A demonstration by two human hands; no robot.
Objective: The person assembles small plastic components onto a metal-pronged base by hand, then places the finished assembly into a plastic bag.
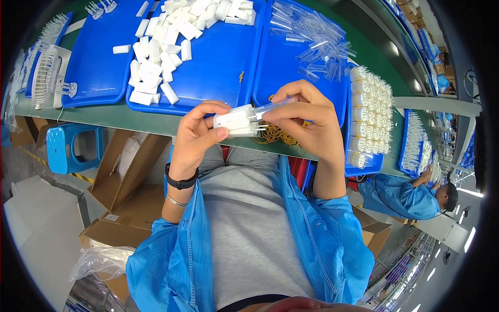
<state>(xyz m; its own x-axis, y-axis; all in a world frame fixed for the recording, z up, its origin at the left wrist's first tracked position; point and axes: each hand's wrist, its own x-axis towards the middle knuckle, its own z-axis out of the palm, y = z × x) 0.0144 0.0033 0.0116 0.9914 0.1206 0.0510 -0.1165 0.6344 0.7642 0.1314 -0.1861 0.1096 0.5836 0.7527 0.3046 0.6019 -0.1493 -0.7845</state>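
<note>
My left hand [196,136] is closed round a small bundle of white plastic pieces [235,120], held sideways just over the table's near edge. Thin white prongs stick out of the bundle's right end. In a pinch between thumb and fingers, my right hand [311,118] grips a clear plastic tube [275,107]. The tube's left end meets the bundle's upper right end; whether it is pushed over a piece I cannot tell. Behind my right hand lie yellow rubber bands [275,136], partly hidden.
A blue tray [215,78] of loose white pieces [171,39] stands ahead; another blue tray [267,73] with clear tubes [312,36] is right of it. Rows of banded white bundles [369,112] stand at right. A white fan [47,78] is far left, above a blue stool [65,148].
</note>
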